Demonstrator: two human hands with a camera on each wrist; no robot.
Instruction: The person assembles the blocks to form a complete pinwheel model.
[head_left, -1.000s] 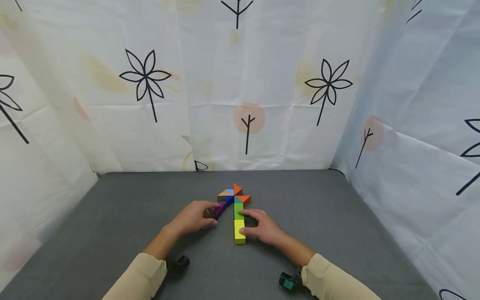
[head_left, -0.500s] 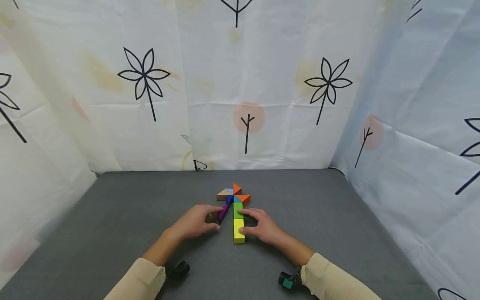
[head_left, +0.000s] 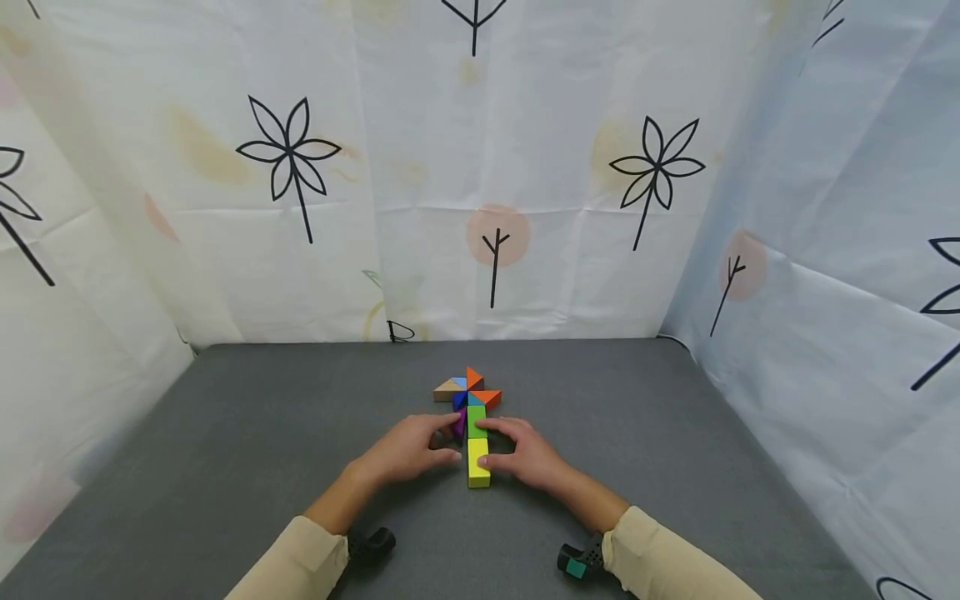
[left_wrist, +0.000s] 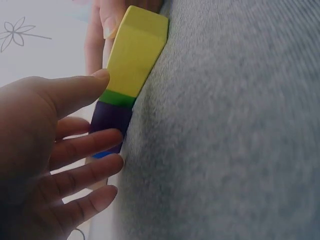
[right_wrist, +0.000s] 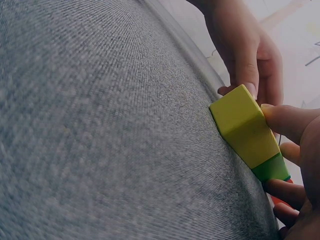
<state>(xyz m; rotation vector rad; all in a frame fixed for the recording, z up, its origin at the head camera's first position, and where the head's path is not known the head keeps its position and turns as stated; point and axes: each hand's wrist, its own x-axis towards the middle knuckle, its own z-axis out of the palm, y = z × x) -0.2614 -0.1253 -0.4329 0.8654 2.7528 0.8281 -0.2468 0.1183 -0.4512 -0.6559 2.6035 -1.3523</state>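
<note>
A yellow block (head_left: pixel 478 463) and a green block (head_left: pixel 477 422) lie end to end on the grey cloth. Left of the green block stands a purple triangular block (head_left: pixel 459 423). My left hand (head_left: pixel 408 450) has extended fingers against the purple block's outer side, its thumb (left_wrist: pixel 85 90) near the yellow block. From the right, my right hand (head_left: pixel 527 454) rests its thumb (right_wrist: pixel 280 117) on the yellow block and a finger on the green one. Beyond, a dark blue block (head_left: pixel 459 400) and a teal triangle (head_left: pixel 475 399) adjoin the column.
Around the column's far end fan out orange triangles (head_left: pixel 490 397), a light blue triangle (head_left: pixel 459 382) and a tan triangle (head_left: pixel 447 388). A white patterned curtain (head_left: pixel 420 192) encloses the table's back and sides.
The purple block has swung from a leftward slant to lie along the green block's left side. My left hand has moved right with it. The right hand stays put.
</note>
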